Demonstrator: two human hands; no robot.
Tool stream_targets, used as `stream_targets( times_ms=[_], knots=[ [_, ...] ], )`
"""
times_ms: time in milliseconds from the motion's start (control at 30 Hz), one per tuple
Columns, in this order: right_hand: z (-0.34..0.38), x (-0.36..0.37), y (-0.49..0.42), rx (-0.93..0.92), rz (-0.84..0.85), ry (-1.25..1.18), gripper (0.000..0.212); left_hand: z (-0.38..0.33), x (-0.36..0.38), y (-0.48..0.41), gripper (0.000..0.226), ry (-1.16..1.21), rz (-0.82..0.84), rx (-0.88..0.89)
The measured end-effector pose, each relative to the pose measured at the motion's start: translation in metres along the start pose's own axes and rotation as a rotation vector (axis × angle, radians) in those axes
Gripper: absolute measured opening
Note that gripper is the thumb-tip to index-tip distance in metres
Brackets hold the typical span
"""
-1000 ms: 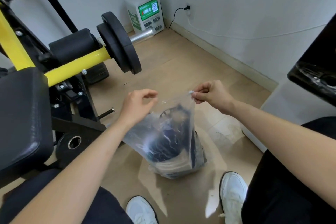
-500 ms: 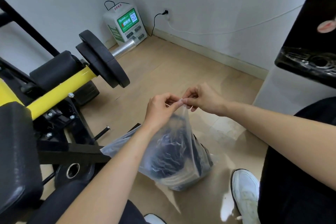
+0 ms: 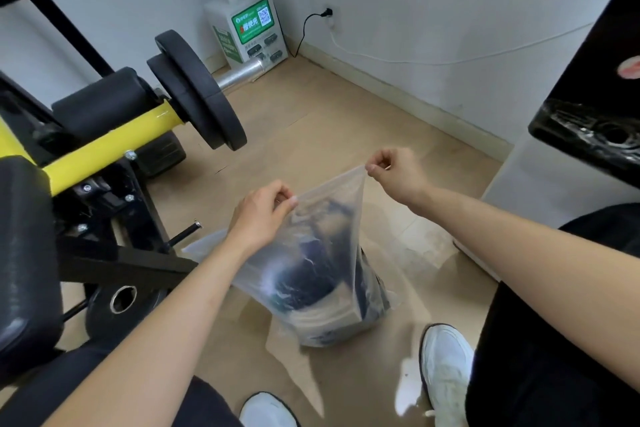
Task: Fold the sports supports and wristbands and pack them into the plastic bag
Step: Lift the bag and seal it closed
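1. the plastic bag [image 3: 332, 253] stands on the floor [image 3: 311, 135] just below centre frame, between the person's white shoes [image 3: 446, 367] at 6 o'clock and the weight machine [image 3: 114, 135] at 9 o'clock. its base rests on the floor so the load carries itself and only the rim needs holding.
2. the left hand [image 3: 258, 218] pinches the near corner of the rim, fingers [image 3: 285, 198] clenched on the film, at 10 o'clock of the bag.
3. the right hand [image 3: 398, 173] pinches the far corner at 1 o'clock, fingers closed on the film, held higher than the left.
4. with the hands apart, the top edge is drawn into a taut line. i judge this is to flatten the mouth for closing.
5. dark folded supports [image 3: 304, 281] sit low in the bag, seen through the plastic; single pieces cannot be told apart.
6. packing looks almost done; no loose item shows on the floor.
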State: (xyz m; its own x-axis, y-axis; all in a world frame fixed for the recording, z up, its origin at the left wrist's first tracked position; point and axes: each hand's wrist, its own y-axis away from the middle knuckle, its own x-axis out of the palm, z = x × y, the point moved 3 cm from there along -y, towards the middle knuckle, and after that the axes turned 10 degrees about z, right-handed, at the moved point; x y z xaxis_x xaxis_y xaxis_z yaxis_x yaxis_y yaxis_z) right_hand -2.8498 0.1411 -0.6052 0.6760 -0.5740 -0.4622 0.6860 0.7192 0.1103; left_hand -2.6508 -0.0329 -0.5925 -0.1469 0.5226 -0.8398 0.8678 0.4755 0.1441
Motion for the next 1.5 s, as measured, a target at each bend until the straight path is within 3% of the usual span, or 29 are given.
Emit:
stream_targets(
  times_ms=[100, 233, 367, 467, 733, 833, 967, 1100, 1267, 1500],
  knots=[
    [0.029, -0.001, 0.005, -0.172, 0.026, 0.066, 0.013, 0.004, -0.002, 0.007, 0.006, 0.083, -0.006, 0.021],
    [0.069, 0.031, 0.018, -0.527, 0.21, 0.56, 0.029, -0.001, 0.001, 0.014, 0.004, 0.149, -0.009, 0.061],
    [0.068, 0.066, 0.024, -0.48, 0.408, 0.639, 0.018, -0.005, 0.002, 0.02, 0.005, 0.164, -0.003, 0.076],
    [0.065, 0.07, 0.021, -0.433, 0.41, 0.592, 0.007, 0.002, 0.001, 0.025, 0.005, 0.12, -0.014, 0.054],
    [0.046, 0.045, 0.001, -0.212, 0.347, 0.694, 0.013, 0.04, -0.016, 0.044, 0.012, 0.0, -0.062, -0.025],
    [0.054, 0.053, 0.0, -0.245, 0.363, 0.69, 0.006, 0.049, -0.023, 0.053, 0.01, -0.044, -0.111, -0.059],
    [0.082, 0.092, 0.017, -0.38, 0.486, 0.582, 0.034, 0.051, -0.024, 0.061, 0.009, 0.034, -0.087, -0.011],
    [0.086, 0.129, 0.029, -0.457, 0.529, 0.607, 0.011, 0.048, -0.027, 0.069, 0.008, -0.039, -0.093, 0.03],
    [0.083, 0.132, 0.027, -0.426, 0.505, 0.642, 0.011, 0.069, -0.036, 0.086, 0.009, -0.053, -0.117, -0.029],
    [0.076, 0.127, 0.025, -0.448, 0.483, 0.621, 0.01, 0.106, -0.044, 0.108, 0.005, 0.158, -0.197, -0.223]
  ],
)
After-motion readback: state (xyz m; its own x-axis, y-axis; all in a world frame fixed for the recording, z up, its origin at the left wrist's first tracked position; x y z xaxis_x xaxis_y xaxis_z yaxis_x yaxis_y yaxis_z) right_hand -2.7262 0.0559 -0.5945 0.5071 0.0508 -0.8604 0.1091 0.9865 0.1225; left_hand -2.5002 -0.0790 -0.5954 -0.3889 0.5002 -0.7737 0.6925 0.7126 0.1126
